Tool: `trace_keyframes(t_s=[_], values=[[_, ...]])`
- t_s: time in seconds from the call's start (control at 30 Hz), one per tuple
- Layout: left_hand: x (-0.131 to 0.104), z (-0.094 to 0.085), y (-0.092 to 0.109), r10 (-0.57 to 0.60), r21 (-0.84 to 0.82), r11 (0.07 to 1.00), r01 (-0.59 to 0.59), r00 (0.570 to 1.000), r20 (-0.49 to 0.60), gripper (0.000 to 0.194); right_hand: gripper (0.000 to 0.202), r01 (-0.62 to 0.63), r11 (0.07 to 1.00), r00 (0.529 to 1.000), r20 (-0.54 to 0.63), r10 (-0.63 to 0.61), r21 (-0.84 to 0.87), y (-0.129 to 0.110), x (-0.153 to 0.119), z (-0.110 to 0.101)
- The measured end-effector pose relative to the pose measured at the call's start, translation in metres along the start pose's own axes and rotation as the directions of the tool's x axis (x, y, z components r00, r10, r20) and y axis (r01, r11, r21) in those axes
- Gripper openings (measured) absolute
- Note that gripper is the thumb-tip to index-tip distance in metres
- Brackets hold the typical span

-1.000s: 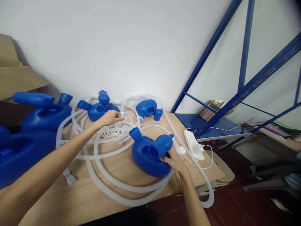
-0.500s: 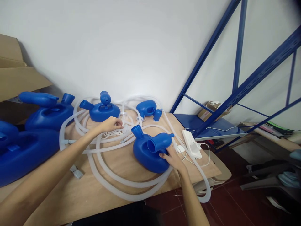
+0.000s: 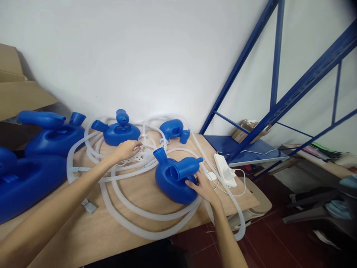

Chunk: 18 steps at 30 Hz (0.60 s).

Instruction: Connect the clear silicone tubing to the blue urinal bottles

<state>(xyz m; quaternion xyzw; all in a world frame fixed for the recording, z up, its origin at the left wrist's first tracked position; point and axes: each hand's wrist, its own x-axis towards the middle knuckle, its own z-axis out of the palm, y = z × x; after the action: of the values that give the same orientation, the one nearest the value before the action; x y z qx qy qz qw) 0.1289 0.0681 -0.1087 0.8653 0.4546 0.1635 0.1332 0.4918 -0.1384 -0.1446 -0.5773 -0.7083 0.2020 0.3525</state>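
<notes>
My left hand [image 3: 128, 149] reaches over a loose pile of thin white rings [image 3: 144, 153], its fingers drawn together at the pile's edge. What lies between the fingertips is hidden. My right hand [image 3: 205, 187] grips the right side of a blue urinal bottle [image 3: 173, 188], thumb against its body. On top of this bottle lies a blue cup-shaped spout piece [image 3: 186, 168], its wide mouth facing left. A similar bottle [image 3: 122, 134] with a spout piece stands behind my left hand. Long translucent hose [image 3: 150, 216] loops around the bottles.
More blue bottles [image 3: 33, 178] stand at the left, beside a cardboard box [image 3: 25, 93]. Another bottle [image 3: 170, 128] lies near the wall. A white power strip [image 3: 224, 169] sits on the right of the wooden table [image 3: 69, 238]. Blue metal shelving [image 3: 240, 67] rises behind it.
The view has shifted slightly, so the scene sits a little further left. My right hand has slid slightly rightward against the bottle, showing more of its fingers. My left hand stays by the rings.
</notes>
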Motion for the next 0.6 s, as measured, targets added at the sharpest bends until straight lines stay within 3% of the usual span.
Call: trace_keyframes(t_s=[0.13, 0.27, 0.37, 0.5, 0.53, 0.6], values=[[-0.031, -0.012, 0.030, 0.111, -0.011, 0.994, -0.111, 0.994, 0.018, 0.044, 0.066, -0.046, 0.998, 0.999, -0.018, 0.047, 0.035, -0.012, -0.004, -0.015], [-0.079, -0.014, 0.063, 0.203, -0.012, 0.979, -0.203, 0.978, 0.055, 0.041, 0.076, -0.111, 0.983, 0.989, -0.084, 0.123, 0.144, -0.023, -0.021, -0.049], [-0.122, -0.003, 0.073, 0.266, 0.010, 0.962, -0.272, 0.948, 0.176, 0.033, 0.068, -0.161, 0.943, 0.925, -0.288, 0.246, 0.291, -0.040, -0.042, -0.078], [-0.169, 0.020, 0.068, 0.337, -0.051, 0.939, -0.339, 0.885, 0.320, 0.036, 0.045, -0.016, 0.908, 0.737, -0.608, 0.294, 0.419, -0.091, -0.064, -0.100], [-0.177, 0.025, 0.065, 0.345, -0.066, 0.937, -0.344, 0.874, 0.343, 0.040, 0.040, 0.059, 0.915, 0.726, -0.647, 0.235, 0.398, -0.109, -0.066, -0.102], [-0.186, 0.033, 0.064, 0.344, -0.092, 0.938, -0.334, 0.869, 0.354, 0.041, 0.034, 0.176, 0.927, 0.761, -0.643, 0.085, 0.330, -0.147, -0.068, -0.102]])
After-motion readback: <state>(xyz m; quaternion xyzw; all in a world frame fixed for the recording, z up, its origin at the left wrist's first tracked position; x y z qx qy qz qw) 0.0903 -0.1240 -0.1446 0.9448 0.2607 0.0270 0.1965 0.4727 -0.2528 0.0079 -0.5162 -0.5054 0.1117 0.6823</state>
